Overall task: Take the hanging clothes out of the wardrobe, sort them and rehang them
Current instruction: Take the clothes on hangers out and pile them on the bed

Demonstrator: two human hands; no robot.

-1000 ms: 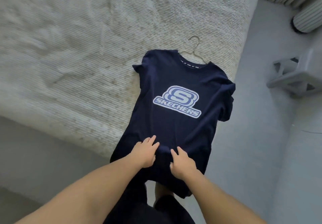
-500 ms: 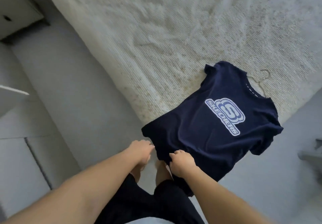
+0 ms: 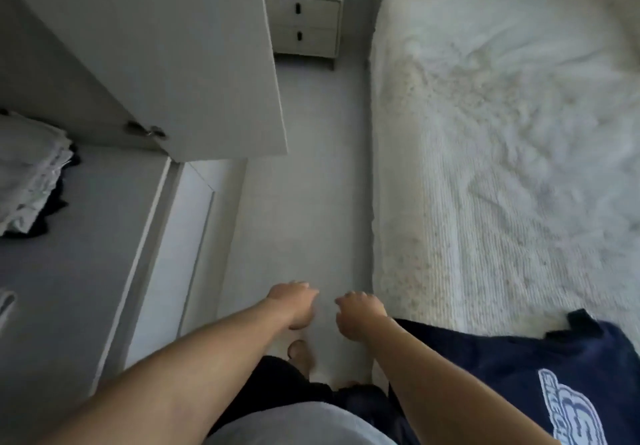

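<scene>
A navy T-shirt [image 3: 540, 365] with a pale blue logo lies at the near corner of the bed [image 3: 502, 153], its hem hanging over the edge at the lower right. Its hanger is out of view. My left hand [image 3: 294, 304] and my right hand [image 3: 358, 314] hover side by side over the floor, left of the shirt, fingers loosely curled and holding nothing. The open wardrobe door [image 3: 166, 49] stands at the upper left, and inside the wardrobe the ends of several hanging clothes [image 3: 29, 174] show at the left edge.
A strip of grey floor [image 3: 304, 174] runs between wardrobe and bed. A two-drawer nightstand [image 3: 304, 21] stands at its far end. My bare feet show just below my hands.
Both hands have let go of the navy shirt's hem and pulled away to the left. My view has swung left from the bed towards the wardrobe and the floor strip.
</scene>
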